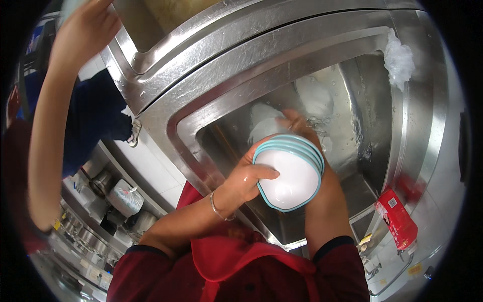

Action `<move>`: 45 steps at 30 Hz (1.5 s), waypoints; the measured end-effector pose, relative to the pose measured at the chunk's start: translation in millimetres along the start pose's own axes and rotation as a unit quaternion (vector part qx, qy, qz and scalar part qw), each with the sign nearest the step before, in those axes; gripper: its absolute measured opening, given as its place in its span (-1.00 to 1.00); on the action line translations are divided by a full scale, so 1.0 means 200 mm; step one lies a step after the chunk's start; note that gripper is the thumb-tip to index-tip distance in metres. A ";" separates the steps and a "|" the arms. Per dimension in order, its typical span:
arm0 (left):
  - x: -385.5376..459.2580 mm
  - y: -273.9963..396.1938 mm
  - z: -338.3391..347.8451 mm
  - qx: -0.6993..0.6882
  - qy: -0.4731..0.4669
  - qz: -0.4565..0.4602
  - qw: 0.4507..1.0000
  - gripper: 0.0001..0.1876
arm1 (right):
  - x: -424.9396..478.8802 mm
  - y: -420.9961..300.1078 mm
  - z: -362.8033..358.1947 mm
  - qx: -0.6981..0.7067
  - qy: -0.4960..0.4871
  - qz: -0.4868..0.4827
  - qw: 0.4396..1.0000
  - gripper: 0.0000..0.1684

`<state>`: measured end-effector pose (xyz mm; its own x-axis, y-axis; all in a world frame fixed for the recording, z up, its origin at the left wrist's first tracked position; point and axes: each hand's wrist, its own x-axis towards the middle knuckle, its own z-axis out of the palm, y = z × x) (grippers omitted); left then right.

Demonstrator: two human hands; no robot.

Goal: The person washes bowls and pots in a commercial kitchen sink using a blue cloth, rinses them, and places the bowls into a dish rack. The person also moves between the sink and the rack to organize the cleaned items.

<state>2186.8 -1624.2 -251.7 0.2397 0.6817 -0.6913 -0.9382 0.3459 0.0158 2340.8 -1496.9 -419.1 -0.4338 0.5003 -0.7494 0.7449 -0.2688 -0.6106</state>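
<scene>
My left hand [251, 177] grips a stack of several white bowls with turquoise rims [288, 179], its thumb pressed inside the top bowl. The stack is tilted above a stainless steel sink basin [230, 109] holding water. Behind the stack, my right hand [296, 122] reaches down into the basin; it is blurred and partly hidden by the bowls, so its grip cannot be made out. White rounded pieces of dishware lie in the water, one [315, 96] beyond my right hand and another [264, 119] beside its fingers.
A crumpled clear plastic bag [399, 60] lies on the sink's far right rim. A red printed packet [397, 219] stands right of the basin. Another person's arm [56, 124] extends at the left, near a second basin [151, 22]. Shelves with pots and a bagged bundle [125, 197] are lower left.
</scene>
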 end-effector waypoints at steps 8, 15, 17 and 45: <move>0.01 -0.02 -0.03 0.048 -0.084 -0.002 0.995 -0.28 | -0.33 -0.03 0.17 0.419 0.152 0.150 0.883 -0.65; -0.01 -0.03 -0.03 0.066 -0.052 -0.051 0.995 -0.45 | -0.85 -0.01 -0.06 0.101 0.336 0.045 0.935 -0.69; -0.01 -0.02 -0.04 0.077 -0.046 -0.074 0.993 -0.42 | -1.01 -0.13 -0.13 0.034 0.425 0.046 0.904 -0.70; -0.04 0.01 0.04 0.138 -0.016 -0.019 0.990 -0.59 | -1.06 -0.19 0.29 0.454 0.239 -0.273 0.814 -0.04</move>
<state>2184.5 -1624.1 -240.4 0.2861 0.6830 -0.6720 -0.8252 0.5321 0.1895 2374.4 -1640.8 -252.1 -0.1670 0.9537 -0.2503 -0.2675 -0.2882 -0.9195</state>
